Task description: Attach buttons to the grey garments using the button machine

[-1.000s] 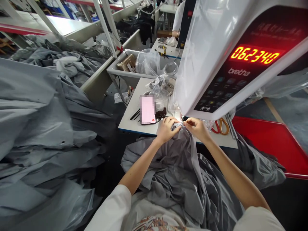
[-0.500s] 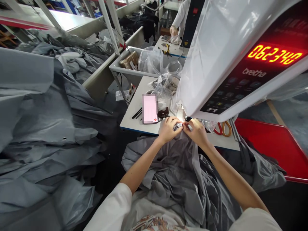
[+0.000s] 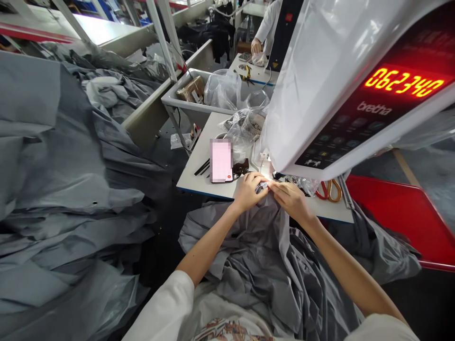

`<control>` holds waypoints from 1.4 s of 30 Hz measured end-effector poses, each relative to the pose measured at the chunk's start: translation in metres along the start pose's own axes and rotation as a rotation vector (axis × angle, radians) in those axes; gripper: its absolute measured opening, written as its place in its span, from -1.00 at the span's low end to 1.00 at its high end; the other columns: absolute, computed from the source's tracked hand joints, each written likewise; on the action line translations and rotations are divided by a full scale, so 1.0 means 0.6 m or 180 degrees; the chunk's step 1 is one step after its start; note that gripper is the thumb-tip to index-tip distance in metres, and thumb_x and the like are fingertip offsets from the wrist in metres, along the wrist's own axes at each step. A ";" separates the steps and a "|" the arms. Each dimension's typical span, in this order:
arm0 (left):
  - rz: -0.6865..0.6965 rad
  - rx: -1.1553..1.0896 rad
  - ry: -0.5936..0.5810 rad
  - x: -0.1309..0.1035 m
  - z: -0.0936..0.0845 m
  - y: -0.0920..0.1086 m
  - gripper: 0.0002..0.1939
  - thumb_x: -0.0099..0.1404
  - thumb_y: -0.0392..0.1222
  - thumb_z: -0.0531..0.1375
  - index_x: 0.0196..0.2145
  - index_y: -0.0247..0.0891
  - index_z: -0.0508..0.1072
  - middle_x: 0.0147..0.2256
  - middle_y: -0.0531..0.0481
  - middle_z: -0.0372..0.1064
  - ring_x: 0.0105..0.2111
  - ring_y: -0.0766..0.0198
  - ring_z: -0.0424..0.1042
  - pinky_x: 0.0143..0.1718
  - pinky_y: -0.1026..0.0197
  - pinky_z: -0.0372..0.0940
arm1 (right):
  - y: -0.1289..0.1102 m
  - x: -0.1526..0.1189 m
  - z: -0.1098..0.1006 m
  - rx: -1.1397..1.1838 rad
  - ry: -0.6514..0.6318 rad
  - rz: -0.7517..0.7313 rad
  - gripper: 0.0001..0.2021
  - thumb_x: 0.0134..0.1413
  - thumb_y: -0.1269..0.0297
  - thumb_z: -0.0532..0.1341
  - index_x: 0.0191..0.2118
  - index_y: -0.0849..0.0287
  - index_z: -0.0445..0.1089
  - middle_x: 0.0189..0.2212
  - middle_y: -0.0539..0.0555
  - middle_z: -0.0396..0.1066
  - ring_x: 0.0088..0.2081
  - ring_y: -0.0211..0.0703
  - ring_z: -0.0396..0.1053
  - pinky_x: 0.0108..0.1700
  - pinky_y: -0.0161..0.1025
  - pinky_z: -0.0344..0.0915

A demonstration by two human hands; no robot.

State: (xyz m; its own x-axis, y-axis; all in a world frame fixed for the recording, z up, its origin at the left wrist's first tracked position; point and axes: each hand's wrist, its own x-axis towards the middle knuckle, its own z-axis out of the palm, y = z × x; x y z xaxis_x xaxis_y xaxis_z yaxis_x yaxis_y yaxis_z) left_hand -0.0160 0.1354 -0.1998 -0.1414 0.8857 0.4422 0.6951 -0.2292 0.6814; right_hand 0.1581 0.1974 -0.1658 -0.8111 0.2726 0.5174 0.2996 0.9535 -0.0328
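Grey fabric [image 3: 249, 246] hangs from the front edge of the white table [image 3: 195, 175] and lies over the lap. My left hand [image 3: 250, 190] is closed on the fabric's upper edge, under the lit head of the white machine [image 3: 313, 85]. From the other side my right hand [image 3: 289, 199] pinches the same edge, its fingertips meeting those of the left. Whatever small part lies between the fingertips is too small to make out. Left of the hands is a pink-screened phone [image 3: 221, 161].
Scissors with red and orange handles [image 3: 330, 190] lie right of the hands. Plastic bags [image 3: 240, 132] sit behind the phone. A large grey fabric pile [image 3: 53, 189] fills the left, a red surface [image 3: 398, 213] the right. Another person's hand [image 3: 256, 46] is at a far table.
My right hand has shifted slightly, its fingers now flatter and closer together at the fabric edge. My left hand has barely moved.
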 end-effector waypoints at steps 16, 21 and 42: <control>-0.0020 0.0034 -0.0038 0.001 -0.002 0.004 -0.82 0.25 -0.20 0.20 -0.16 -0.17 0.40 -0.10 0.00 0.35 -0.03 0.20 0.29 0.04 0.16 0.18 | -0.010 0.002 0.001 0.0100 -0.0042 0.0158 -0.71 0.24 0.41 0.04 0.01 0.20 0.38 -0.06 0.17 0.44 -0.06 -0.04 0.37 -0.02 -0.08 0.33; -0.0033 0.0067 -0.0060 0.000 0.000 0.002 -0.82 0.25 -0.20 0.19 -0.16 -0.16 0.40 -0.10 0.01 0.35 -0.03 0.20 0.29 0.03 0.16 0.19 | -0.019 0.010 0.001 0.0146 -0.0159 0.0355 -0.67 0.24 0.44 -0.01 0.03 0.18 0.37 -0.07 0.18 0.43 -0.06 -0.02 0.37 -0.01 -0.04 0.33; -0.0020 0.0130 -0.0039 0.002 0.001 0.001 -0.80 0.24 -0.12 0.22 -0.17 -0.16 0.41 -0.10 0.00 0.35 -0.05 0.22 0.30 0.01 0.16 0.21 | -0.042 0.006 0.033 0.1514 0.0322 0.3009 -0.73 0.17 0.01 0.08 -0.31 0.13 0.26 -0.49 0.03 0.41 -0.46 -0.14 0.37 -0.42 -0.26 0.23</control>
State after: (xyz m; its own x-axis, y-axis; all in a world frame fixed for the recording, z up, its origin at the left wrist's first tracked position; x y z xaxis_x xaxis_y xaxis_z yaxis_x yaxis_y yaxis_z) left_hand -0.0155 0.1366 -0.1994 -0.1374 0.8920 0.4307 0.7223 -0.2073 0.6598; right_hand 0.1379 0.1767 -0.1798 -0.2996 0.9379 0.1748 0.5413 0.3180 -0.7784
